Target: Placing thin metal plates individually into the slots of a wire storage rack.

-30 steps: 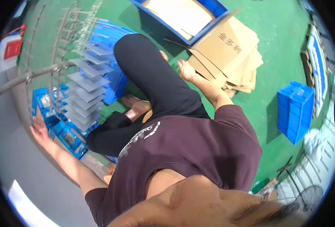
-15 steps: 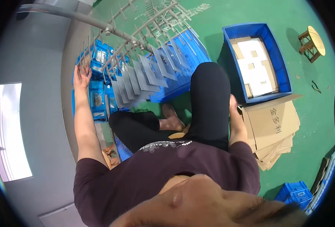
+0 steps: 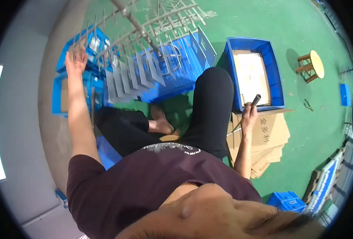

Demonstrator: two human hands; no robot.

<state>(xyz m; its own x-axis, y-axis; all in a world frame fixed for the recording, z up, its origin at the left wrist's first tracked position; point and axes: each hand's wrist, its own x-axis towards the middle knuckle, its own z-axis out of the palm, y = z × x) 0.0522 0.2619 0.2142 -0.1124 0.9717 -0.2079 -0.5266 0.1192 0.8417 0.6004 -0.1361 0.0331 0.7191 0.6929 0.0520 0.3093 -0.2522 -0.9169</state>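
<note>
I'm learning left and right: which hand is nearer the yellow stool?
Right. The right hand, holding a tool, has the stool ahead and to its right; the left hand is far across, past the hanging plates.

Round yellow stool (image 3: 316, 64) on green floor (image 3: 304, 133), pliers (image 3: 308, 105) nearby.

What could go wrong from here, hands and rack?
1. The left hand is right at the rack's thin prongs, so fingers could get poked or scraped.
2. Bumping the rack might set the closely hung grey plates swinging and scratching each other.
3. The right hand grips a tool above stacked cardboard; its thin shaft could snag there.
</note>
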